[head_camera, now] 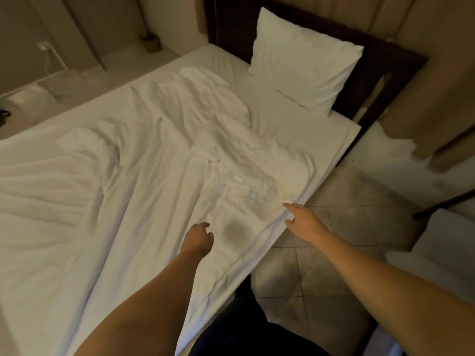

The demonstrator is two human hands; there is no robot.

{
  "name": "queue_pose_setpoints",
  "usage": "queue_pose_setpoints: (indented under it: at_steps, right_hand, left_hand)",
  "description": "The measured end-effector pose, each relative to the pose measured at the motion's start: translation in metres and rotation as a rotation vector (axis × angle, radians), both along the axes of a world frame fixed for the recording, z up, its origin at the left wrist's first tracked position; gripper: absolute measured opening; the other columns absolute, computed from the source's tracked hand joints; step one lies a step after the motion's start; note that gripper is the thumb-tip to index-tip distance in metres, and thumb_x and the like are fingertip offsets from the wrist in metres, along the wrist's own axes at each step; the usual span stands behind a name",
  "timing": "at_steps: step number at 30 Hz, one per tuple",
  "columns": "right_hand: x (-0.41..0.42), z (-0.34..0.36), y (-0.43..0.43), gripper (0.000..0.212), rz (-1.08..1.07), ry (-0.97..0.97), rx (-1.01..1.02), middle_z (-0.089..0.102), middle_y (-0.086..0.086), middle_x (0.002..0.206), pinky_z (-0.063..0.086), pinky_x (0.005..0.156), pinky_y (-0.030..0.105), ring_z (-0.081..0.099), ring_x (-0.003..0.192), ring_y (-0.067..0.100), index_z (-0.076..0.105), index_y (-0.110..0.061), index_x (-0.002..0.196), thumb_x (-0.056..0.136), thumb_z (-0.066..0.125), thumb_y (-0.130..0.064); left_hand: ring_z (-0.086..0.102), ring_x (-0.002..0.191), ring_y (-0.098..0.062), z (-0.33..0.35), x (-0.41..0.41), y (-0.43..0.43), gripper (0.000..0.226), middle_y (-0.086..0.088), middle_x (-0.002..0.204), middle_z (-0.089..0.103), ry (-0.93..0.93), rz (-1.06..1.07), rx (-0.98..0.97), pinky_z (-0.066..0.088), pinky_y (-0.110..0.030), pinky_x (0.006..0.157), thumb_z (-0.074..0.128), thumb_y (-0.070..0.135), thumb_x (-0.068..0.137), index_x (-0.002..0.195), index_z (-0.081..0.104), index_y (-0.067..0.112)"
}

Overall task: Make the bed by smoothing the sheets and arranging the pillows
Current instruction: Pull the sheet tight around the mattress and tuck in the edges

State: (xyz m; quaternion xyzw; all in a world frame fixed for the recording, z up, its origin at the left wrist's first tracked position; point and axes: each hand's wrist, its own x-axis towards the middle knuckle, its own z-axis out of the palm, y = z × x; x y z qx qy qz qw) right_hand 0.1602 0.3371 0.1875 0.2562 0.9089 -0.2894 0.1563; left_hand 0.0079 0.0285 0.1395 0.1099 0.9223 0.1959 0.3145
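A white top sheet (144, 181) lies rumpled and bunched across the bed, over a flatter fitted sheet (331, 140). One white pillow (303, 62) leans against the dark headboard (380, 73) at the far right corner. My left hand (199, 236) hovers over the sheet near the bed's right edge, fingers loosely curled and holding nothing. My right hand (302, 218) reaches to the sheet's edge at the mattress side, fingers extended, fingertips at the cloth.
Tiled floor (334, 242) runs along the bed's right side where I stand. Beige curtains (437, 73) hang at the right. A second white bed corner (442, 242) sits at the far right. A small basket (151, 42) and a wall socket (45, 46) are beyond the bed.
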Motion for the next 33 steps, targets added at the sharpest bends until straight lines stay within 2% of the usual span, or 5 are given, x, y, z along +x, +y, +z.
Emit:
queue_pose_setpoints:
  at_steps: [8,18,24,30,33]
  right_hand:
    - [-0.044,0.002,0.090,0.059,-0.140,-0.038,0.034,0.042,0.006,0.158,0.040,0.114,0.037,0.045,0.140,0.026,0.039,-0.025,0.155,0.100,0.059,-0.027]
    - [-0.091,-0.003,0.181,0.060,-0.187,-0.027,-0.016,0.039,0.007,0.159,0.037,0.117,0.040,0.040,0.144,0.027,0.035,-0.019,0.157,0.102,0.056,-0.026]
    - [-0.110,-0.010,0.251,0.061,-0.161,-0.066,-0.079,0.034,0.007,0.162,0.038,0.115,0.042,0.039,0.144,0.029,0.031,-0.023,0.159,0.102,0.053,-0.028]
    - [-0.121,-0.014,0.339,0.059,-0.099,-0.096,-0.115,0.039,0.010,0.158,0.041,0.111,0.038,0.050,0.132,0.031,0.036,-0.021,0.157,0.101,0.055,-0.028]
    - [-0.131,-0.010,0.377,0.056,-0.014,-0.116,-0.102,0.041,0.011,0.158,0.038,0.113,0.038,0.046,0.138,0.031,0.038,-0.016,0.156,0.102,0.054,-0.023]
  left_hand:
    - [0.049,0.135,-0.030,-0.014,-0.068,0.115,0.048,-0.011,0.149,0.047,-0.081,-0.137,-0.041,0.042,-0.040,0.112,0.048,0.028,0.102,0.150,0.047,0.019]
    - [0.048,0.136,-0.032,0.007,-0.142,0.236,0.049,-0.011,0.149,0.048,-0.028,-0.224,-0.051,0.041,-0.044,0.113,0.048,0.028,0.103,0.151,0.046,0.019]
    - [0.048,0.137,-0.030,0.005,-0.155,0.294,0.050,-0.010,0.150,0.047,-0.026,-0.151,-0.060,0.041,-0.044,0.112,0.046,0.029,0.103,0.152,0.045,0.021]
    - [0.046,0.138,-0.031,-0.006,-0.142,0.346,0.051,-0.012,0.151,0.047,-0.039,0.014,-0.070,0.038,-0.043,0.116,0.046,0.030,0.103,0.153,0.044,0.019]
    - [0.047,0.138,-0.031,-0.012,-0.129,0.369,0.050,-0.012,0.151,0.048,-0.056,0.115,-0.064,0.038,-0.042,0.115,0.047,0.030,0.104,0.152,0.044,0.018]
